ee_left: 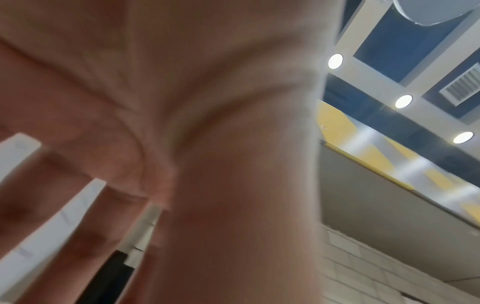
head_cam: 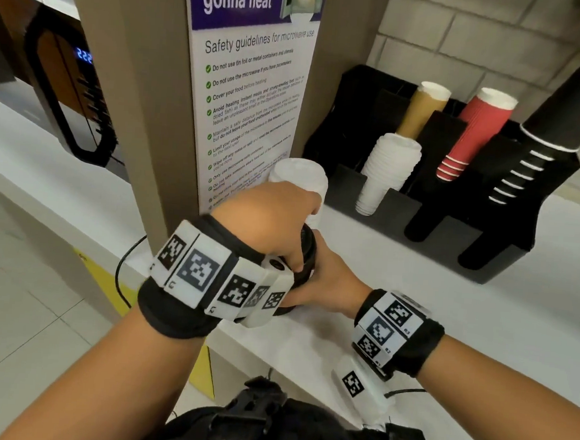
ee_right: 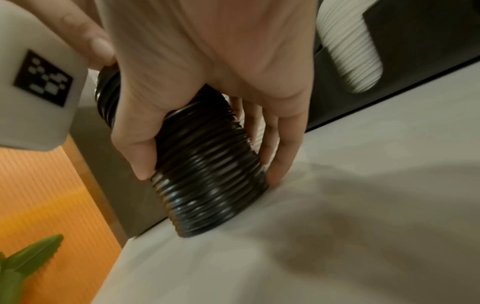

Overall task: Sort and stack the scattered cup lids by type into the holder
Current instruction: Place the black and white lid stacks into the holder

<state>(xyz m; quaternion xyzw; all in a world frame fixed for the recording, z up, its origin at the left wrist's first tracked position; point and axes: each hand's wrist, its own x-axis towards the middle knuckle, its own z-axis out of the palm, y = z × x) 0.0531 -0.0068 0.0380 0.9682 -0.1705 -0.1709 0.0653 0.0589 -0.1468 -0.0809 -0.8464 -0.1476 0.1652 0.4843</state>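
A tall stack of black lids stands tilted on the white counter. My right hand grips it around the middle, thumb on one side and fingers on the other; in the head view this hand comes in from the right. My left hand lies over the top of the stack, its thumb pressing the upper rim. A stack of white lids stands just behind the left fingers, touching them. The black holder stands at the back right with white lids in one slot.
A brown pillar with a microwave safety poster rises right behind the hands. The holder also carries brown cups, red cups and black cups. A microwave sits at the left. The counter edge runs below my wrists.
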